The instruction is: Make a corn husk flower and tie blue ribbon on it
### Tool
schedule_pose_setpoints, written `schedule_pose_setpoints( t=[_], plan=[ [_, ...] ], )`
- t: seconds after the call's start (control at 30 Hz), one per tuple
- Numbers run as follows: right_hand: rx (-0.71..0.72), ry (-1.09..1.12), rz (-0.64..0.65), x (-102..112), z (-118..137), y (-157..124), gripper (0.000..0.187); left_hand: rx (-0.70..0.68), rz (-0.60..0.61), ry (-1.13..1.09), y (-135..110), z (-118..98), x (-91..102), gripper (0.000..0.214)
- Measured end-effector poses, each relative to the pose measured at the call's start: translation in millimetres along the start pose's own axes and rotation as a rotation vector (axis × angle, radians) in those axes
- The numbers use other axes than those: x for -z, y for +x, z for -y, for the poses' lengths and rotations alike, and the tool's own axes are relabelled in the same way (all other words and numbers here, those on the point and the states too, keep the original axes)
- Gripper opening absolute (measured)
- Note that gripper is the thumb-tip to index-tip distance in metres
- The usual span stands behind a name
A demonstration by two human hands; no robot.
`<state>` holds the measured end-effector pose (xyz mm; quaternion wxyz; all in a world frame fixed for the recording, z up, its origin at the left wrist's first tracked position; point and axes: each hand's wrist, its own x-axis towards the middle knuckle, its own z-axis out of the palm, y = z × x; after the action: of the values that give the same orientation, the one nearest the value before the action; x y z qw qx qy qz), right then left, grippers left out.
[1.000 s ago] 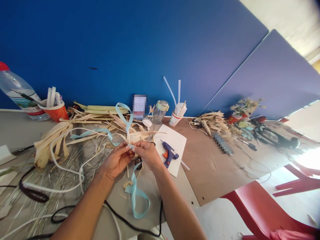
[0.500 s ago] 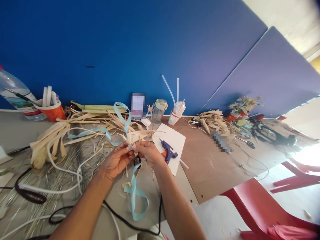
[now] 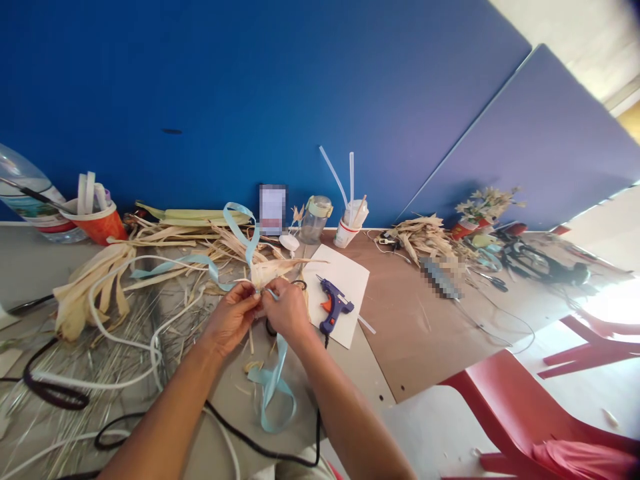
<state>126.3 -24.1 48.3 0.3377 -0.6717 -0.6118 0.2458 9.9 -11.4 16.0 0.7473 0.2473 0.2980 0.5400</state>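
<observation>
My left hand (image 3: 231, 319) and my right hand (image 3: 287, 310) meet over the grey table, both pinched on a light blue ribbon (image 3: 239, 230) wound round a small bundle of dried corn husk (image 3: 273, 270). One end of the ribbon loops up and back to the left. The other end hangs below my right hand and curls on the table. A blue and orange glue gun (image 3: 333, 307) lies on a white sheet of paper (image 3: 341, 273) just right of my right hand.
Dried husks (image 3: 100, 280), white tubing (image 3: 125, 353) and black cables (image 3: 55, 393) cover the left of the table. A red cup (image 3: 100, 223), plastic bottle (image 3: 30, 200), glass jar (image 3: 315, 220) and paper cup with sticks (image 3: 350, 227) stand along the blue wall. Red chairs (image 3: 525, 413) are at the right.
Both hands have moved slightly left and closer together. My right hand has turned over the bundle, and the hanging ribbon end has shifted with it.
</observation>
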Motion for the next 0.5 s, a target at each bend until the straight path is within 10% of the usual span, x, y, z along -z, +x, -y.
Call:
schedule_pose_setpoints(
  t=[0.27,0.5],
  plan=[
    [0.198,-0.055,-0.013,-2.1,0.1,-7.6,0.016,0.029,-0.064,-0.136,0.5,-4.1,0.8,0.019],
    [0.099,0.423,0.065,0.8,1.9,-5.6,0.007,0.027,-0.051,-0.146,-1.1,-6.3,-0.6,0.019]
  ],
)
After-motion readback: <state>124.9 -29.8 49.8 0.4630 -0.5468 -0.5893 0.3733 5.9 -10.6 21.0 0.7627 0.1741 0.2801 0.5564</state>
